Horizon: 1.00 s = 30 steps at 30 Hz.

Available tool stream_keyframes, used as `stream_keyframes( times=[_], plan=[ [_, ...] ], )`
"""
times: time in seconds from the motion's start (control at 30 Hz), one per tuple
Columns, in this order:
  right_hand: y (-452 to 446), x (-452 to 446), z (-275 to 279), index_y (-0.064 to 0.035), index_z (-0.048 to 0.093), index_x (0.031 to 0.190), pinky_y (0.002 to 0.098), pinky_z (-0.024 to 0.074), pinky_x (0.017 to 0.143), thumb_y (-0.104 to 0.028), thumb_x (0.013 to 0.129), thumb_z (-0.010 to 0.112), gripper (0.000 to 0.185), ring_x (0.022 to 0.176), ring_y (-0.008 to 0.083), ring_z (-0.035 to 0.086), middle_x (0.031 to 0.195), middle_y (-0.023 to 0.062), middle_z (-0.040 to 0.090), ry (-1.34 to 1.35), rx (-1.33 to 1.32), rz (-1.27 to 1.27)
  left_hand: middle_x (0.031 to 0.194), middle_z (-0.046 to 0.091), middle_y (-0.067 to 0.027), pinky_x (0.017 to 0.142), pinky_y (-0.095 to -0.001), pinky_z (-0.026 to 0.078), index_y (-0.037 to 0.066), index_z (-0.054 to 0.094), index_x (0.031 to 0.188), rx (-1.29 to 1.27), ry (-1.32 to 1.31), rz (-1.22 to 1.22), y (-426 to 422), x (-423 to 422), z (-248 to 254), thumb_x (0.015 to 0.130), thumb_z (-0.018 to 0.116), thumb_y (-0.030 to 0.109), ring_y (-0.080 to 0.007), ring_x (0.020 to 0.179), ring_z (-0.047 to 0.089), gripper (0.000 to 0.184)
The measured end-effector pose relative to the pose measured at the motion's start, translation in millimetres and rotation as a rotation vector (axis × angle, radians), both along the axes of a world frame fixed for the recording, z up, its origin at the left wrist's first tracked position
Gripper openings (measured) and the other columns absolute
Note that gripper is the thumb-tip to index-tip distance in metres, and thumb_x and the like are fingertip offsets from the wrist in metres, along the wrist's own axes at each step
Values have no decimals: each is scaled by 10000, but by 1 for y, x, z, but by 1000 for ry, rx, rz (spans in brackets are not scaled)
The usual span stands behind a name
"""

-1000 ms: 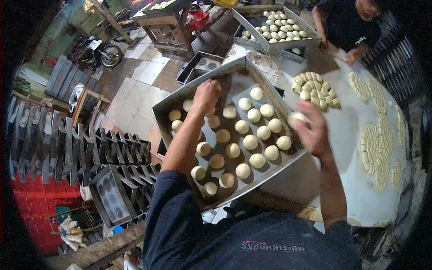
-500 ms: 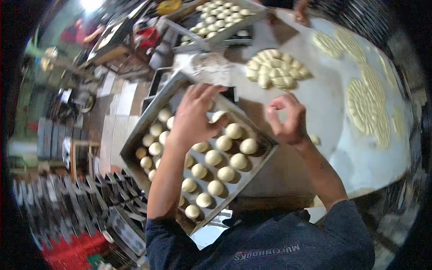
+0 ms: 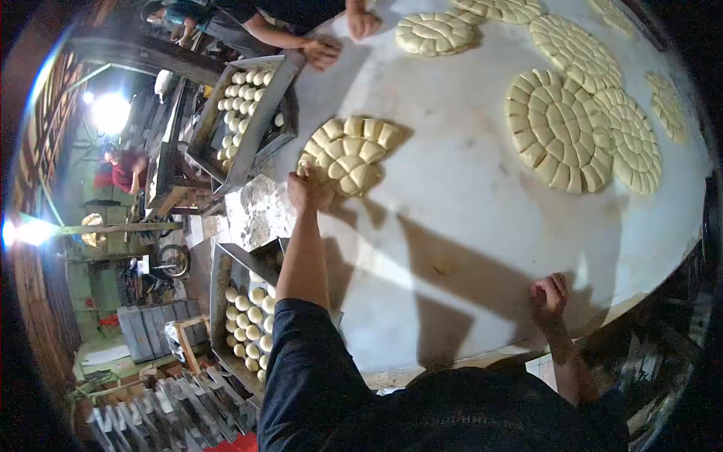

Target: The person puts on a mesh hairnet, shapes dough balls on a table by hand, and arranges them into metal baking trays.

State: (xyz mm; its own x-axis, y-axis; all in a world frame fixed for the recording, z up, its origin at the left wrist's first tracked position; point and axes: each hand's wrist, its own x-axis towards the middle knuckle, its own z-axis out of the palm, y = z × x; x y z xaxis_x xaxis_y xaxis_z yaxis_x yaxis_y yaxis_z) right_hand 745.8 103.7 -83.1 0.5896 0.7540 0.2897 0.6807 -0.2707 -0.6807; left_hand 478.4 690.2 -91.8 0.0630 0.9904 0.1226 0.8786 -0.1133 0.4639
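My left hand (image 3: 309,191) reaches over the pale table (image 3: 467,248) to the near left end of a cluster of cut dough pieces (image 3: 352,154). Its fingers are closed around a piece of dough at that end, partly hidden by the hand. Close to the table's near edge, my right hand (image 3: 550,297) is curled, the inside of its fingers out of sight. Left of my left arm, a metal tray (image 3: 221,301) holds rows of round dough balls (image 3: 254,315), some covered by my sleeve.
Scored dough rounds (image 3: 561,132) lie on the right and far parts of the table. Another tray (image 3: 260,124) of dough balls stands at the far left. Beside it, another person's hands (image 3: 322,53) rest at the table. Stacked metal trays (image 3: 169,407) stand lower left.
The view has swung right. My left hand has gone from above the dough-ball tray to the cut dough cluster. My right hand has moved away from the cluster to the near table edge.
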Motion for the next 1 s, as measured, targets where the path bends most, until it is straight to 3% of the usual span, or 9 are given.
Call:
stream_keyframes(
  times=[0.17,0.33,0.43,0.5,0.57,0.83,0.87,0.93,1.0],
  plan=[
    [45,10,17,-57,536,748,388,397,670,-109,807,624,118,660,274,500,676,83,490,11,42,-61,665,633,-233,607,-479,516,-93,578,682,159,-71,533,-38,-28,-41,924,572,463,-382,654,641,606],
    [70,17,0,-73,530,759,371,416,669,-76,780,636,108,677,233,515,719,77,529,72,125,-229,995,607,-288,793,-520,516,-68,480,1043,242,-728,1015,-142,4,-52,948,586,330,-426,907,636,422],
    [73,14,9,-71,531,754,352,433,680,-81,773,647,118,685,229,531,711,79,529,107,121,-208,1031,614,-201,790,-466,554,11,528,1142,-250,-291,769,-226,-15,-34,999,499,322,-350,900,622,343],
    [70,2,4,-69,538,778,340,442,696,-96,805,651,119,708,212,541,730,78,537,155,168,-117,1105,603,-144,840,-474,541,43,519,1234,-257,-1492,147,-308,-23,-27,1010,469,344,-318,922,610,378],
    [67,-39,-29,-66,555,847,323,457,724,-141,879,641,119,754,181,552,780,72,553,403,337,122,1189,577,-119,851,-420,530,47,523,1240,-725,-1963,63,-357,-17,-20,1005,492,321,-294,957,609,363],
    [24,-204,-35,-50,380,1296,365,496,788,-232,927,651,492,914,225,582,1072,121,565,610,305,-63,1047,613,-104,896,-338,476,-11,556,1143,-664,-992,-344,-477,-54,-4,950,656,271,-206,976,582,357],
    [10,-197,16,-54,368,1323,318,517,706,-139,914,651,505,833,198,607,1073,116,589,1060,214,-127,1111,590,-108,893,-338,470,-17,539,1161,-429,-942,-554,-465,-73,-52,951,652,257,-215,1001,570,363],
    [-7,-165,23,-60,379,1314,294,516,666,-88,900,649,495,809,182,607,1077,114,588,944,286,-177,1361,440,-146,1027,-358,396,12,394,1360,-72,-637,-435,-452,-107,-128,887,715,165,-248,1237,454,592],
    [-26,-124,17,-75,423,1288,286,503,619,-136,881,675,483,825,149,608,1103,110,591,861,388,-195,1324,413,-134,1070,-395,346,18,370,1359,26,-869,-310,-460,-116,-38,865,733,191,-294,1227,423,637]
  ],
)
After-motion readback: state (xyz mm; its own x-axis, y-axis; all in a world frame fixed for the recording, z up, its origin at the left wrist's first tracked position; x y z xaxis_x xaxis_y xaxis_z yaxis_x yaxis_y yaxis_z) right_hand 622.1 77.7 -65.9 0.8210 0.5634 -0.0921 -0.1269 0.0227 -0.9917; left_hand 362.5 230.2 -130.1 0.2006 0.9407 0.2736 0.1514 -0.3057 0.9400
